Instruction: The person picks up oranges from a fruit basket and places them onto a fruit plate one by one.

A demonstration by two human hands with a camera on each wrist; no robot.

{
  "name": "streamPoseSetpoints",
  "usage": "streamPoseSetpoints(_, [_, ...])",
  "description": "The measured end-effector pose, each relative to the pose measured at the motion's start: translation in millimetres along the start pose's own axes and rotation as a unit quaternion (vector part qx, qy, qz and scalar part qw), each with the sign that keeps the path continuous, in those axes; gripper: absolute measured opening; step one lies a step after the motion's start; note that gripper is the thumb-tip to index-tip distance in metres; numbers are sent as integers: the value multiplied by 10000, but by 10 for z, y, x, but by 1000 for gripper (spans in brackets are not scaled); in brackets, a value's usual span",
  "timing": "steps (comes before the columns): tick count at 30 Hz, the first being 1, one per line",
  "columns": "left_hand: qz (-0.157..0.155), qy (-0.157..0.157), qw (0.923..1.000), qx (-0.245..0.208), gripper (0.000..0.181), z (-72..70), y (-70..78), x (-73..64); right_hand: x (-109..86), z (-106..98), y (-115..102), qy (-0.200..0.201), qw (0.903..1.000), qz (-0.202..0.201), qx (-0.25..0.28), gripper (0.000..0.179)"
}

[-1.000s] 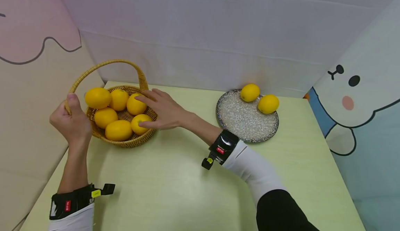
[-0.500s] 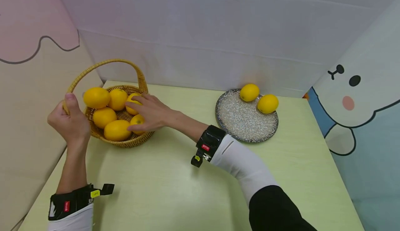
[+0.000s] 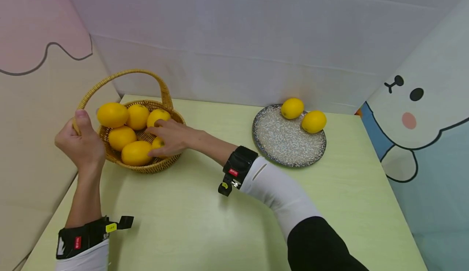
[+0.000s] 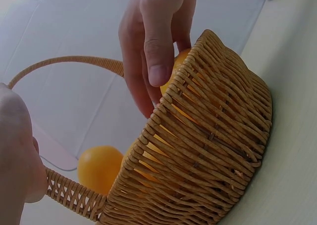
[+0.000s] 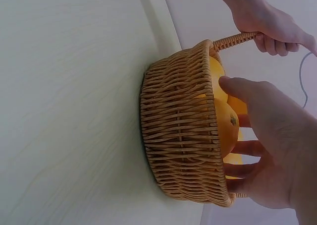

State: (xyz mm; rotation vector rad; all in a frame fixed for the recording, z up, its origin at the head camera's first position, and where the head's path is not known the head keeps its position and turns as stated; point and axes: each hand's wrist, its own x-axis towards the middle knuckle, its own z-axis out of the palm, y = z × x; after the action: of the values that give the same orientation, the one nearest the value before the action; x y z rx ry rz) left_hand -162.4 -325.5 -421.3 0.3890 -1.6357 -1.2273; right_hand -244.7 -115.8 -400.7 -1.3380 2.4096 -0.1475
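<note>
On the pale green desk point(image 3: 205, 222), at its far left corner, sat the round woven wicker basket w/ arched handle point(image 3: 161, 166). Our left hand point(image 3: 81, 145) gripped the handle's near-left base, fingers curled round it. Our right hand point(image 3: 171, 137) reached into the basket over its right rim, thumb & fingers closing around a yellow oval lemon point(image 3: 158, 143) at the near-right side; the right wrist view showed the fingers cupping the fruit. Five other yellow lemons point(image 3: 112, 114) lay in the basket beside it. Well apart to the right stood the speckled grey round plate point(image 3: 282, 140) w/ two more yellow lemons point(image 3: 314, 121) at its far edge.
</note>
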Motion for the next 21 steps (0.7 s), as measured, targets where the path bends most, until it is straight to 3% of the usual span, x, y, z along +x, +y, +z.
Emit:
streamPoseSetpoints(5, [-47,5,10000,-14,57,-9,-11,2,43,22,5,-141,9996,-207,-112,72])
streamPoseSetpoints(12, [-52,27,10000,-18,57,-21,-30,2,95,36,2,-432,9988,-193,-89,62])
streamPoseSetpoints(21, [-23,-6,10000,-20,57,-13,-40,3,106,43,9,-385,9989,-254,-28,51])
